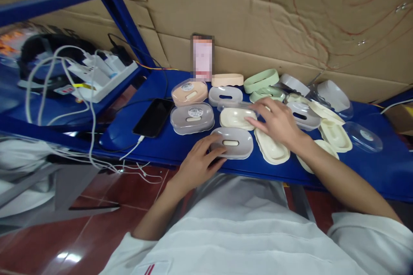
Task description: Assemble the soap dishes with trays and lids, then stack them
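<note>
My left hand (pixel 203 161) has its fingers and thumb closed on the left end of a grey soap dish (pixel 243 148), which has a pale plug in its central slot. Behind it sits a cream soap tray (pixel 234 119). My right hand (pixel 275 120) reaches over that tray's right end, thumb and fingers apart, fingertips at the tray and at a clear lid (pixel 226 106) behind it. Whether they grip either is unclear. Another cream tray (pixel 273 148) lies below my right hand. To the left are lidded soap dishes, one grey (pixel 180 120) and one peach (pixel 180 94).
More soap dish parts spread rightward, among them a green ring (pixel 261 80), a grey tray (pixel 305 116) and a clear lid (pixel 363 136). A black phone (pixel 154 117) lies left; another phone (pixel 202 58) leans on the cardboard (pixel 232 17). White cables (pixel 93 137) hang off the blue table's edge.
</note>
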Available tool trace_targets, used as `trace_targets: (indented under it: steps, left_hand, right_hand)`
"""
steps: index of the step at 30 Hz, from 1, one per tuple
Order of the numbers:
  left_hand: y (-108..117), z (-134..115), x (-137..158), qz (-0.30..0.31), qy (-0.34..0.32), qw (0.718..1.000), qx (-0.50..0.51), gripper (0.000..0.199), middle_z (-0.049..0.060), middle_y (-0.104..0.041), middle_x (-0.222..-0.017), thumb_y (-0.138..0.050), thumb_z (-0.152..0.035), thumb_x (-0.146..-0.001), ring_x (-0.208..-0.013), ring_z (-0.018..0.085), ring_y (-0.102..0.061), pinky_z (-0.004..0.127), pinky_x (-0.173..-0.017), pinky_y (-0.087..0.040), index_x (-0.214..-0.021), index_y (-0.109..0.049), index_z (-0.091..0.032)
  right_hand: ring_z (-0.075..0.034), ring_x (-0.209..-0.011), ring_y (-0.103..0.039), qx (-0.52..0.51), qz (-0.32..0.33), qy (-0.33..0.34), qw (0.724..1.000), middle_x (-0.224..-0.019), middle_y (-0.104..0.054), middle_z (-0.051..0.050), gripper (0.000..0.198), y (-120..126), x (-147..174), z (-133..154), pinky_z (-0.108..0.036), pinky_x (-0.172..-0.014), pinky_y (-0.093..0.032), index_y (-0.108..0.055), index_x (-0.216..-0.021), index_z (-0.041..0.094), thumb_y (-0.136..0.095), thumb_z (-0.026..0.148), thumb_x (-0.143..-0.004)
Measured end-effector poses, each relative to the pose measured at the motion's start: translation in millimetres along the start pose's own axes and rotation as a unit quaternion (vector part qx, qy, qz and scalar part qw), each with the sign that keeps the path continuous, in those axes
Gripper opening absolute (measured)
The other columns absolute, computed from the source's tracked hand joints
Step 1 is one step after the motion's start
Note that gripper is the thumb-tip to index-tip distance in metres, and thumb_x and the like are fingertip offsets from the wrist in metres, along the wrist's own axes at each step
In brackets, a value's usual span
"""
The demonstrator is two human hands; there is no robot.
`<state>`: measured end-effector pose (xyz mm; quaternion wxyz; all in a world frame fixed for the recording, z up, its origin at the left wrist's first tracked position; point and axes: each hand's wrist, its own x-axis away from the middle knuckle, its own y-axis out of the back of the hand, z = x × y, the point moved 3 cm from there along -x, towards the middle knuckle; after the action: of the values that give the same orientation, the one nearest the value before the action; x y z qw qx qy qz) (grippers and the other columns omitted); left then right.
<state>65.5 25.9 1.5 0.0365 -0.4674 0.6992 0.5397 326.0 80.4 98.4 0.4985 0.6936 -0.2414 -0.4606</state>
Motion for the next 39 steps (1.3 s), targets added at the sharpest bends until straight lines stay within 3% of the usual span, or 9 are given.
trace_targets:
  steps: [5,8,10,14,20,24,31,36,39]
  left_hand:
    - [1.9,3.1,0.6,-0.045,0.053,0.997,0.017,0.062,0.021,-0.041,-0.166,-0.081,-0.025,-0.096,-0.156,0.036,-0.048,0.059,-0.124,-0.050,-0.151,-0.051,-0.025]
    - [3.9,5.8,-0.8,-0.064,0.059,0.995,0.054,0.086,0.021,-0.033,-0.172,-0.085,-0.027,-0.093,-0.159,0.036,-0.044,0.059,-0.127,-0.047,-0.163,-0.036,-0.029]
    - [5.6,6.9,-2.5,-0.053,0.065,0.994,0.066,0.091,0.019,-0.035,-0.172,-0.085,-0.027,-0.093,-0.160,0.036,-0.043,0.058,-0.127,-0.047,-0.167,-0.030,-0.032]
    - [8.9,5.5,-5.0,-0.006,0.070,0.996,0.045,0.077,0.015,-0.046,-0.167,-0.078,-0.028,-0.099,-0.158,0.034,-0.047,0.057,-0.128,-0.047,-0.165,-0.037,-0.034]
    - [9.4,5.6,-5.4,-0.019,0.063,0.997,0.043,0.063,0.015,-0.052,-0.161,-0.078,-0.027,-0.099,-0.154,0.032,-0.052,0.055,-0.126,-0.049,-0.155,-0.049,-0.031]
    - [8.7,7.7,-4.2,-0.025,0.060,0.997,0.040,0.063,0.015,-0.054,-0.159,-0.081,-0.028,-0.097,-0.151,0.033,-0.055,0.057,-0.124,-0.052,-0.153,-0.052,-0.031]
    - [10.6,6.5,-0.1,-0.059,0.038,0.997,0.030,0.055,0.015,-0.058,-0.152,-0.083,-0.029,-0.095,-0.143,0.032,-0.062,0.054,-0.117,-0.057,-0.144,-0.059,-0.029]
    - [10.1,7.4,-2.0,-0.044,0.072,0.996,0.035,0.059,0.014,-0.057,-0.151,-0.086,-0.028,-0.092,-0.145,0.033,-0.059,0.056,-0.119,-0.055,-0.143,-0.057,-0.029]
    - [9.4,8.2,-2.9,-0.041,0.080,0.995,0.041,0.057,0.014,-0.056,-0.150,-0.086,-0.028,-0.092,-0.145,0.033,-0.058,0.055,-0.119,-0.055,-0.141,-0.057,-0.029]
  right_hand:
    - [-0.030,-0.121,-0.073,-0.105,-0.036,0.048,0.993,-0.132,-0.072,-0.016,0.033,-1.3,61.6,23.1,-0.046,-0.106,-0.061,-0.068,-0.131,0.021,-0.066,0.042,-0.106]
    - [-0.030,-0.138,-0.066,-0.177,-0.019,0.074,0.981,-0.142,-0.068,-0.017,0.032,-9.2,77.2,35.5,-0.048,-0.116,-0.059,-0.066,-0.134,0.020,-0.067,0.034,-0.106]
    - [-0.029,-0.145,-0.061,-0.215,0.001,0.103,0.971,-0.142,-0.069,-0.016,0.030,-13.3,78.2,42.4,-0.050,-0.122,-0.055,-0.065,-0.136,0.021,-0.063,0.029,-0.107]
    - [-0.028,-0.147,-0.060,-0.221,0.024,0.126,0.967,-0.143,-0.070,-0.015,0.045,-17.4,73.5,50.0,-0.054,-0.126,-0.050,-0.058,-0.152,0.024,-0.061,0.026,-0.108]
    - [-0.029,-0.157,-0.048,-0.188,0.014,0.150,0.970,-0.158,-0.062,-0.015,0.065,-25.7,83.9,56.5,-0.062,-0.132,-0.038,-0.040,-0.169,0.028,-0.056,0.014,-0.108]
    - [-0.026,-0.160,-0.042,-0.184,0.040,0.159,0.969,-0.168,-0.051,-0.011,0.072,-28.8,88.2,56.1,-0.061,-0.135,-0.032,-0.033,-0.172,0.030,-0.051,0.007,-0.107]
    - [-0.024,-0.163,-0.034,-0.174,0.047,0.195,0.964,-0.168,-0.048,-0.010,0.070,-27.5,87.5,53.3,-0.061,-0.137,-0.027,-0.032,-0.172,0.025,-0.047,0.004,-0.107]
    - [-0.025,-0.163,-0.037,-0.198,0.062,0.182,0.961,-0.167,-0.051,-0.007,0.072,-25.6,82.9,51.1,-0.068,-0.135,-0.022,-0.037,-0.170,0.031,-0.046,0.003,-0.105]
    - [-0.025,-0.164,-0.034,-0.207,0.069,0.188,0.958,-0.169,-0.048,-0.007,0.076,-27.5,81.7,51.1,-0.065,-0.136,-0.024,-0.035,-0.171,0.033,-0.049,0.002,-0.103]
